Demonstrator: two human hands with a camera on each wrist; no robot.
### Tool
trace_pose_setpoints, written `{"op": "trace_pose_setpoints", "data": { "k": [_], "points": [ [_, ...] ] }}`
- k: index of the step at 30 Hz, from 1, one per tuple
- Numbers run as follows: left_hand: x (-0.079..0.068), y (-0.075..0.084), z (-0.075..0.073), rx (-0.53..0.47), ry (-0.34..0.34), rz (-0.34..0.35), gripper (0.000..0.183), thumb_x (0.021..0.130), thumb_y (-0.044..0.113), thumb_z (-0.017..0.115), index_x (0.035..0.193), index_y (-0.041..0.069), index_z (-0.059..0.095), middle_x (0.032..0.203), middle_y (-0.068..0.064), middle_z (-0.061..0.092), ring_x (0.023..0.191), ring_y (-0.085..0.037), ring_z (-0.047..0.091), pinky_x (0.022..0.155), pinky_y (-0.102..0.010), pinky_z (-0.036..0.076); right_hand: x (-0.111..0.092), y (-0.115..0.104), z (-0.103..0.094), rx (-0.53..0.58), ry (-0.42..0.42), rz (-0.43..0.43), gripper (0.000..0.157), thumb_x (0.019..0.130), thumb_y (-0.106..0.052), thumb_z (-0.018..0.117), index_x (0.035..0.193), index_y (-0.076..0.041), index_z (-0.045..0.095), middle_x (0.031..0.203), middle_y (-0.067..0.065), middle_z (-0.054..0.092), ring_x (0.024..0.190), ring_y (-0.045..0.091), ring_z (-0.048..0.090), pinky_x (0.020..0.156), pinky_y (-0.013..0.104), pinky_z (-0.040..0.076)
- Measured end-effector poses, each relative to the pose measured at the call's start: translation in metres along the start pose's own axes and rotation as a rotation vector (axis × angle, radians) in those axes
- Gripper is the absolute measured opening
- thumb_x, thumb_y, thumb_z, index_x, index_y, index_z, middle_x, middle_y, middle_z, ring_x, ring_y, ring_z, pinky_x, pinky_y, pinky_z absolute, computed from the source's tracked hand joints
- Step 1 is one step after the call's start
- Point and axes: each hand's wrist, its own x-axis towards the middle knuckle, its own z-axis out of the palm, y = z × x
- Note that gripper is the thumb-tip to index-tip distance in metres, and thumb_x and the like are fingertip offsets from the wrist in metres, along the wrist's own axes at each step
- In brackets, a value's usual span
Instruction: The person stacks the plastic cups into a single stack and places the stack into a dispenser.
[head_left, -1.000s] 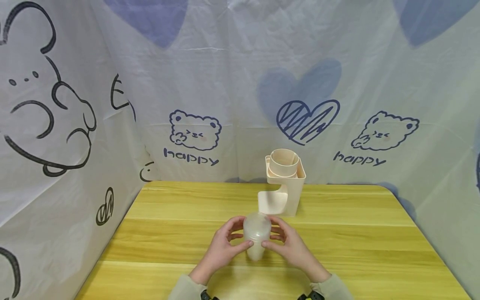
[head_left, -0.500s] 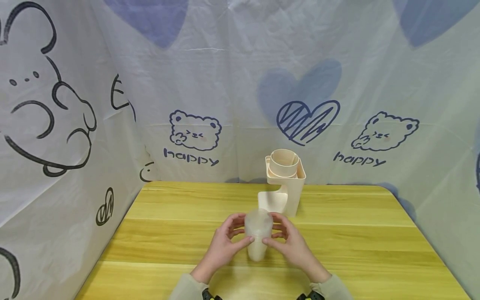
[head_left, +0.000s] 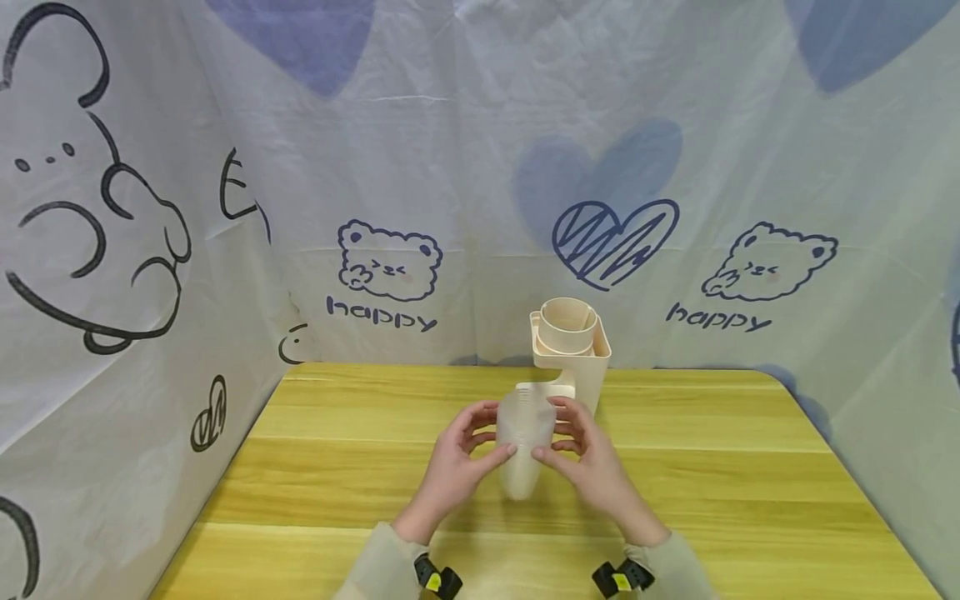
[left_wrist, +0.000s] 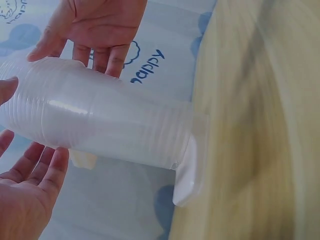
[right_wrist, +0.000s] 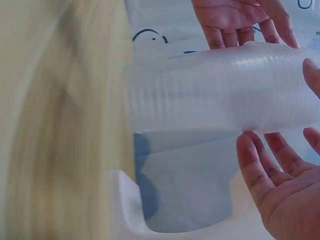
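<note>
A stack of clear plastic cups [head_left: 525, 429] stands between my two hands in the head view. The left hand [head_left: 463, 454] grips its left side with curved fingers, thumb in front. From the other side the right hand [head_left: 592, 458] holds it likewise. Both wrist views show ridged rims at the hands' end of the stack [left_wrist: 115, 107] and the narrower end toward the table [right_wrist: 60, 150]; I cannot tell whether it touches. Just behind the stack is a cream-coloured holder [head_left: 591, 387], with a round tube [head_left: 567, 333] in its top. Its low front plate is partly hidden by the cups.
The yellow wood-grain table [head_left: 360, 433] reaches back to a pale cloth [head_left: 480, 167] with hearts and bear drawings. More cloth hangs on the left and right sides. Each wrist carries a black strap with a small camera, such as the left strap [head_left: 438, 577].
Both hands have carried the cup stack away from the body, slightly rightward, closer to the holder. The wrist straps have come further into view. The holder has stayed in place.
</note>
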Motion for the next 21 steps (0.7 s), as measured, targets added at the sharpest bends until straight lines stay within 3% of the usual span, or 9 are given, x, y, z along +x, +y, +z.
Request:
{"op": "trace_pose_setpoints", "data": {
  "k": [8, 13, 21],
  "points": [
    [0.019, 0.017, 0.004, -0.008, -0.004, 0.073, 0.051, 0.087, 0.004, 0.075, 0.133, 0.006, 0.054, 0.13, -0.01, 0.057, 0.117, -0.027, 0.056, 0.097, -0.041, 0.05, 0.013, -0.017, -0.012, -0.06, 0.03, -0.011, 0.064, 0.084, -0.002, 0.076, 0.14, -0.007, 0.044, 0.126, 0.019, 0.057, 0.109, 0.034, 0.059, 0.082, 0.032, 0.055],
    [0.03, 0.017, 0.005, 0.015, -0.022, 0.141, 0.053, 0.088, 0.01, 0.074, 0.137, 0.011, 0.054, 0.132, -0.005, 0.058, 0.118, -0.025, 0.056, 0.095, -0.037, 0.051, 0.021, -0.024, -0.02, -0.084, 0.045, -0.009, 0.064, 0.086, -0.007, 0.076, 0.141, -0.012, 0.044, 0.126, 0.018, 0.058, 0.11, 0.032, 0.059, 0.084, 0.032, 0.054],
    [0.047, 0.031, 0.008, 0.07, -0.036, 0.152, 0.061, 0.087, 0.005, 0.074, 0.143, 0.01, 0.049, 0.134, -0.009, 0.056, 0.12, -0.025, 0.054, 0.097, -0.042, 0.05, 0.036, -0.035, -0.031, -0.118, 0.058, 0.009, 0.063, 0.089, -0.013, 0.074, 0.143, -0.011, 0.043, 0.13, 0.018, 0.056, 0.113, 0.031, 0.058, 0.087, 0.036, 0.053]
  ]
}}
